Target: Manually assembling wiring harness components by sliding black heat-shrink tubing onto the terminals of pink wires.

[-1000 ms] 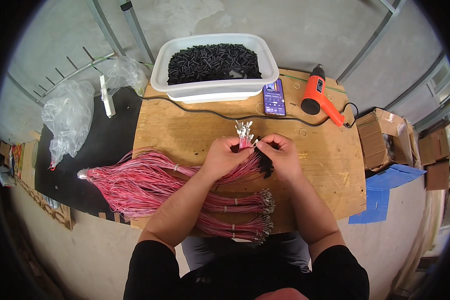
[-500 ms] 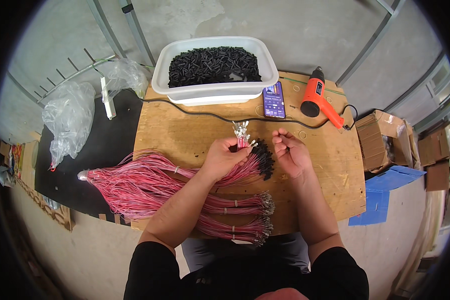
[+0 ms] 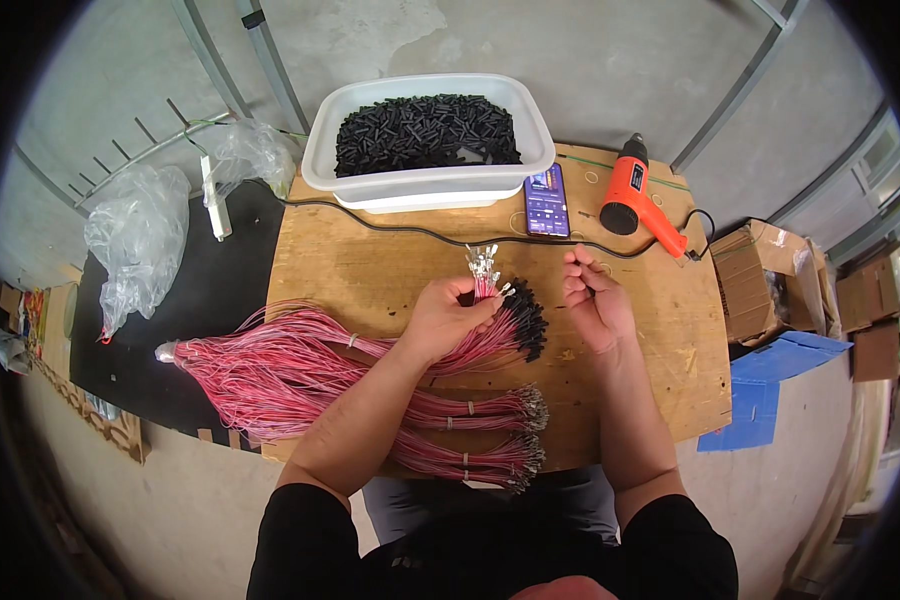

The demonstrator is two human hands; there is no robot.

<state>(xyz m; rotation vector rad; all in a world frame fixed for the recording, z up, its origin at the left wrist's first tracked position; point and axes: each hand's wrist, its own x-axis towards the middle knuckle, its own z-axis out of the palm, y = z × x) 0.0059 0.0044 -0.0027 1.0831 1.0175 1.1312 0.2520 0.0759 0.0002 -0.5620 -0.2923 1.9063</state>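
Observation:
My left hand (image 3: 448, 316) is closed round a bunch of pink-and-white wires, whose bare silvery terminals (image 3: 483, 262) stick up above the fingers. Just right of it, many wire ends wearing black sleeves (image 3: 526, 318) fan out on the table. My right hand (image 3: 600, 305) hovers to the right of these, palm partly up, with fingers curled and the fingertips close together; anything between them is too small to make out. The long loose wires (image 3: 280, 370) spread leftward under my left forearm. Nearer me lie tied wire bundles (image 3: 470, 408) with uncovered metal ends.
At the back stands a white tub (image 3: 320, 160) of short black tubes (image 3: 425, 130). A phone (image 3: 547, 205) and an orange heat gun (image 3: 630, 190) lie right of it. A black cable (image 3: 420, 230) crosses the wooden table (image 3: 660, 330). Plastic bags (image 3: 140, 240) lie left; cardboard boxes (image 3: 760, 280) stand right.
My right hand has moved a little right and up, away from the wires. The left hand keeps its hold on the bunch in nearly the same spot.

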